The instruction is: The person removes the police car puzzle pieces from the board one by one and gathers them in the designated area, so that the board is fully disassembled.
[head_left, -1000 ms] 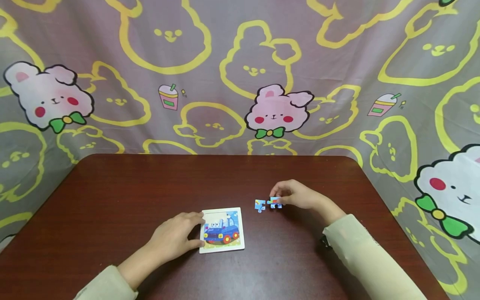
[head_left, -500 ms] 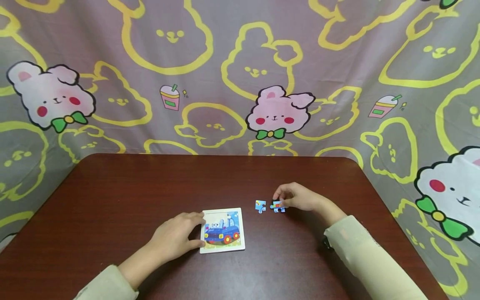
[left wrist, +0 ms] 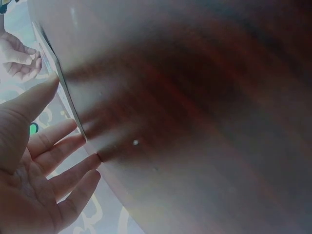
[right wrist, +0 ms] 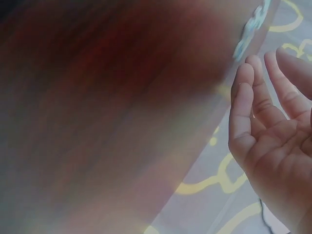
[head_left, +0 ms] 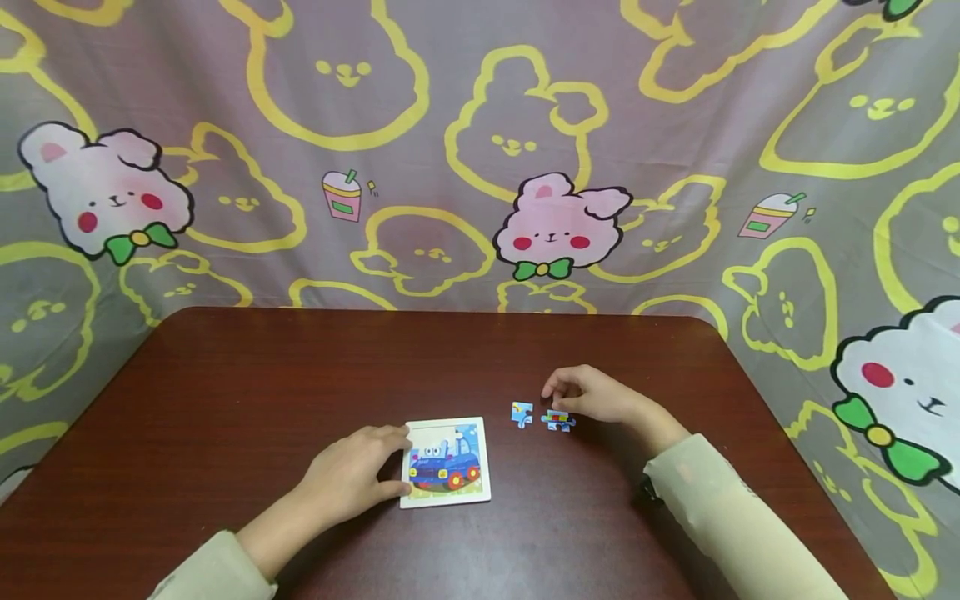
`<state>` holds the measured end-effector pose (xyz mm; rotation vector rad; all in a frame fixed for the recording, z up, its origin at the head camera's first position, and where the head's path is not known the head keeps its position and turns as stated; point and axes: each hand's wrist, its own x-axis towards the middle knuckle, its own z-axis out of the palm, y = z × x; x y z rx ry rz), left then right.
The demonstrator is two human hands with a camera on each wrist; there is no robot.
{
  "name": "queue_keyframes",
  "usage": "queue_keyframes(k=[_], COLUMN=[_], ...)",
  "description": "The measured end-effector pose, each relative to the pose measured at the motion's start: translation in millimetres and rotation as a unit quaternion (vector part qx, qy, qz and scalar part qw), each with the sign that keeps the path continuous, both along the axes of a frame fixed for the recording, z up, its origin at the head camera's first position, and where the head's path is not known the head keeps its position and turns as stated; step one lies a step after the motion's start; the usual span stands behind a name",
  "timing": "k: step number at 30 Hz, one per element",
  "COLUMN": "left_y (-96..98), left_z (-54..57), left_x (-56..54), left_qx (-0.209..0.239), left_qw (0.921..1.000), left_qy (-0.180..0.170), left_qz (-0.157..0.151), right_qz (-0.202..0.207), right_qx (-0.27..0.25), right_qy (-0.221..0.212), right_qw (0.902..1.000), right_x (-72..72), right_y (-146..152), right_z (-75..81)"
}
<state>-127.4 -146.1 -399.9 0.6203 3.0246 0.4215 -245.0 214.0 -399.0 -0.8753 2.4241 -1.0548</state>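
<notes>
A square jigsaw puzzle tray (head_left: 446, 503) with a pale frame and a blue car picture lies on the table. My left hand (head_left: 351, 469) rests against its left side, thumb and fingertips along the rim, as the left wrist view also shows. Right of the tray are two loose jigsaw pieces: a light blue one (head_left: 521, 412) and a blue one with red and yellow (head_left: 558, 421). Just behind the multicoloured piece is my right hand (head_left: 596, 393), its fingers loosely bent with nothing between them. In the right wrist view, the pieces (right wrist: 251, 30) appear beyond the fingertips.
The dark brown wooden table (head_left: 300, 367) has rounded far corners. A grey curtain (head_left: 420, 183) printed with cartoon rabbits and yellow outlines hangs behind it and along both sides.
The multicoloured piece has shifted slightly right and nearer and has turned, and my right hand has let go of it. The left hand and the tray stay in place.
</notes>
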Motion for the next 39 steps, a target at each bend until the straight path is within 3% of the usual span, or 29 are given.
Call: queue_keyframes(k=[7,21,32,39], left_y=[0.7,4.9,4.5,3.5], left_z=[-1.2,4.0,4.2,3.1], left_x=[-0.3,-0.5,-0.3,-0.4], left_qx=[0.001,-0.006,-0.004,-0.004], left_qw=[1.0000,0.9998,0.9999,0.9999], left_qy=[0.002,-0.016,-0.015,-0.014], left_qz=[0.001,0.007,0.005,0.004], right_qz=[0.027,0.119,0.139,0.142], right_qx=[0.001,0.074,0.129,0.138], right_qy=[0.003,0.049,0.041,0.048], right_qw=[0.9996,0.9889,0.9810,0.9790], right_x=[5.4,14.7,20.3,22.9], right_y=[-37,-109,-121,-124], right_z=[5.6,7.1,8.0,6.1])
